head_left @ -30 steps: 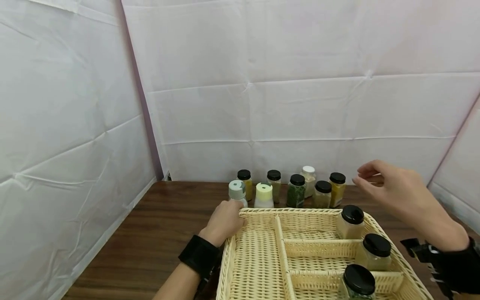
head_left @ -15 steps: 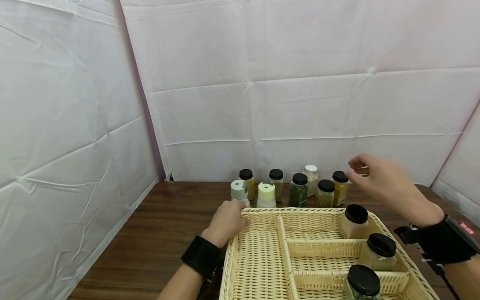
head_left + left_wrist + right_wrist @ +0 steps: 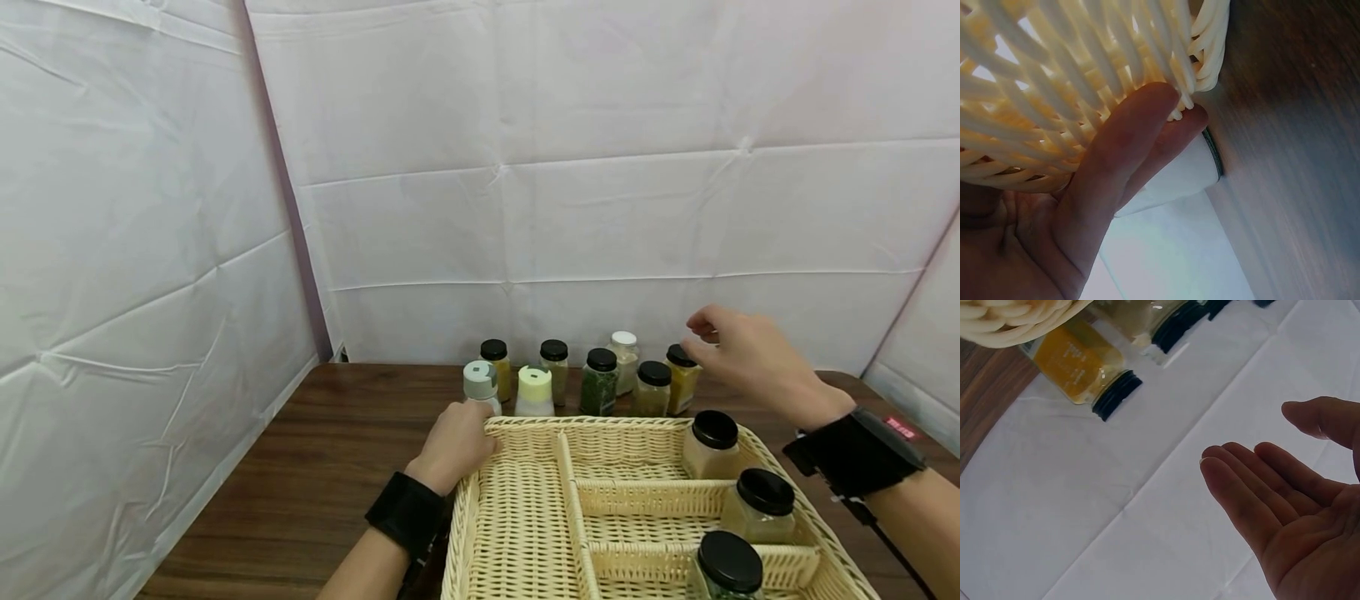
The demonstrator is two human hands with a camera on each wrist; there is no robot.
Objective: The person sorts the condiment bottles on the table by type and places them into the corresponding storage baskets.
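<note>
My left hand [image 3: 453, 446] grips the far left corner of a pale wicker basket [image 3: 513, 508]. In the left wrist view its thumb [image 3: 1119, 147] lies against the weave. My right hand [image 3: 753, 358] hovers behind the basket, its fingertips just over the black lid of a jar of yellow spice [image 3: 683, 387]. The right wrist view shows that hand with thumb and fingers apart and nothing between them; the yellow spice jar [image 3: 1075, 362] is clear of them there. Beside it stand a small black-lidded jar [image 3: 651, 392] and a white-lidded jar [image 3: 624, 367].
Along the right of the divided basket sit black-lidded jars [image 3: 710, 454]. Behind its far rim are a jar of green herbs [image 3: 598, 392], a yellow-capped bottle [image 3: 534, 392], a grey-capped bottle [image 3: 481, 383] and other jars. White sheets [image 3: 600, 208] enclose the dark wooden table [image 3: 300, 483].
My right hand has moved left, from beside the yellow spice jar to over its lid. The left hand keeps its hold on the basket corner.
</note>
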